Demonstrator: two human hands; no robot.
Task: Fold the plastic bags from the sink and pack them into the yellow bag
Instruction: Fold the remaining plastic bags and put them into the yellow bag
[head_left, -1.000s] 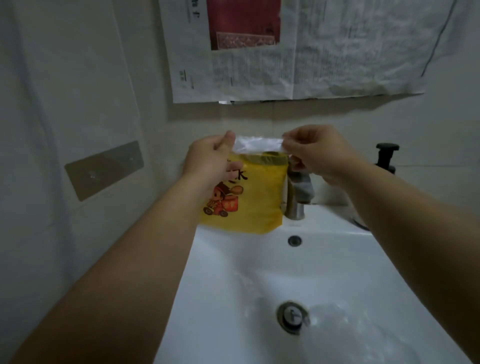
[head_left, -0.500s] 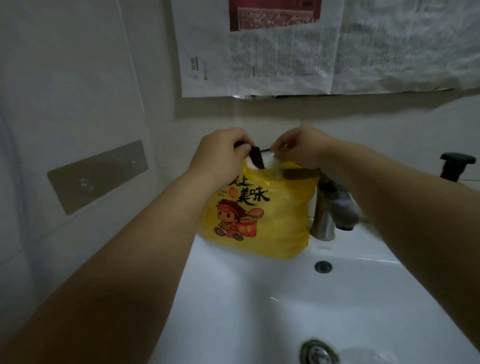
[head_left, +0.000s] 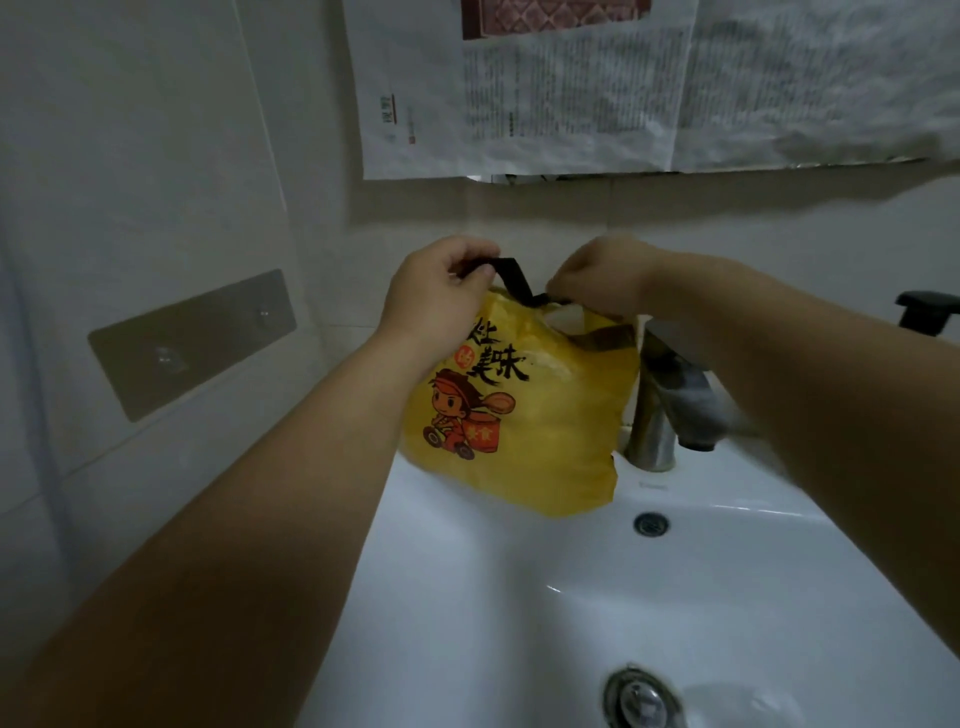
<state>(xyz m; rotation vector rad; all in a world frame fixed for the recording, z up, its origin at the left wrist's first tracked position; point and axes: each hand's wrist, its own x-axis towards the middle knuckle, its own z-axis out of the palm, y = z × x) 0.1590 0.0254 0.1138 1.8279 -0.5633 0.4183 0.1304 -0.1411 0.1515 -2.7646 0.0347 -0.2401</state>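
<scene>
The folded clear bag has left the fingers, seemingly into the yellow bag (head_left: 545, 415) below them, and the left hand (head_left: 441, 296) and right hand (head_left: 602, 280) now pinch its black handle strap (head_left: 514, 278), so that piece looks packed.

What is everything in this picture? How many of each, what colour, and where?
sink: one, white, lower view
tap: one, silver, on the sink's back rim
yellow bag: one, yellow with cartoon print, at the back rim, left of the tap
black handle: one, black, atop the bag
drain plug: one, metal, sink bottom
overflow hole: one, dark, sink's back wall
newspaper sheets: at least two, white, printed, on the wall above
metal plate: one, grey, left wall
pump head: one, black, far right edge
left hand: one, gripping the handle
right hand: one, pinching the handle's other end
</scene>
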